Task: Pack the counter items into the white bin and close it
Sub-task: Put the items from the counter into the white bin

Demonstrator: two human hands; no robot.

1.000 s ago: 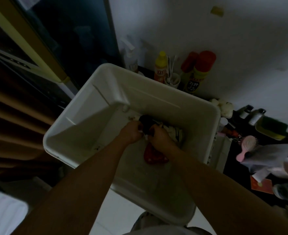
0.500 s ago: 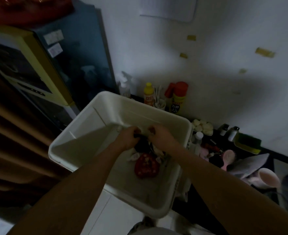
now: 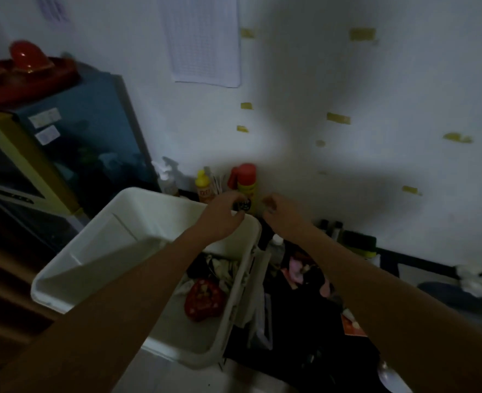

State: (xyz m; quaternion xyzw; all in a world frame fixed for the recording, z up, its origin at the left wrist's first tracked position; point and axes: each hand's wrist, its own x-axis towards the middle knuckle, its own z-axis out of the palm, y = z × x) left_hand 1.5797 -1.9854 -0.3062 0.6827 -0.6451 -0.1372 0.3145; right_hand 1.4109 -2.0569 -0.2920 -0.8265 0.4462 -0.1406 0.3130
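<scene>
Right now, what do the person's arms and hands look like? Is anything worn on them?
Both arms are bare from the left hand and the right hand to the frame's edge. No sleeves, gloves, watch or bracelet show. Rings: too dim to tell.

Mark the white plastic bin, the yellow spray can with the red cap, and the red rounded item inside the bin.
white plastic bin [image 3: 101,251]: head view, bare inner wall.
yellow spray can with red cap [image 3: 247,174]: head view, red cap.
red rounded item [image 3: 203,300]: head view, middle of its upper face.

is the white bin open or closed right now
Open: no lid covers the white bin, and a red item lies visible on its floor.
</scene>
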